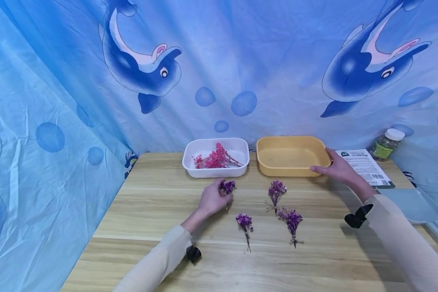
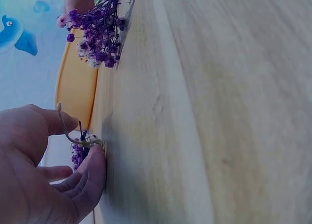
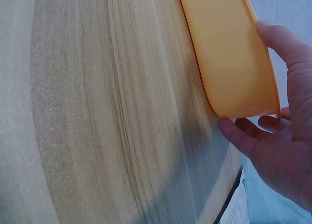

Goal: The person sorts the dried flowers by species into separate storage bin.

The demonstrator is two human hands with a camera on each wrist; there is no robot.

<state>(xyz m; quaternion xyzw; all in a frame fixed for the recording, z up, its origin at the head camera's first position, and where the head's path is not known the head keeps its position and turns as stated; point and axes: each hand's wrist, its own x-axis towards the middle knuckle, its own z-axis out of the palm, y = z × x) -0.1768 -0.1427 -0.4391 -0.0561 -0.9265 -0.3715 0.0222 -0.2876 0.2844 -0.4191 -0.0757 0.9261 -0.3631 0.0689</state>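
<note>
1. Nearest me, low in the head view and slightly right of its middle, a slim purple dried-flower bunch with a long bare stem (image 1: 244,220) lies on the pale wood-grain tabletop (image 1: 131,227). I judge it very light; the stem looks stiff but brittle, so I would pinch just below the blooms.

2. Farther right in the frame lies a fuller purple dried-flower bunch bound near its stem ends (image 1: 292,220), and just beyond it a purple dried-flower bunch with loose tie ends (image 1: 277,191). Squeezed heads would probably shed florets; the tied stems should take a grip better.

3. Just below the frame's centre, my left hand (image 1: 212,198) holds a small purple dried-flower bunch tied with tan twine (image 1: 228,187). My fingers curl narrowly about its tied stems, leaving the blooms poking out. Gentle pressure should suffice; I cannot tell whether it clears the wood.

4. Right of centre, my right hand (image 1: 339,168) grips the near right corner of a yellow rectangular plastic bin (image 1: 284,171), thumb at the near side, fingers around the right end. It looks light, rigid and smooth, likely to slide; its rim offers the surest hold.

5. At the centre, a white rectangular plastic tray (image 1: 215,173) holds pink dried-flower sprigs (image 1: 216,158), probably just as fragile, best taken by their stems.
</note>
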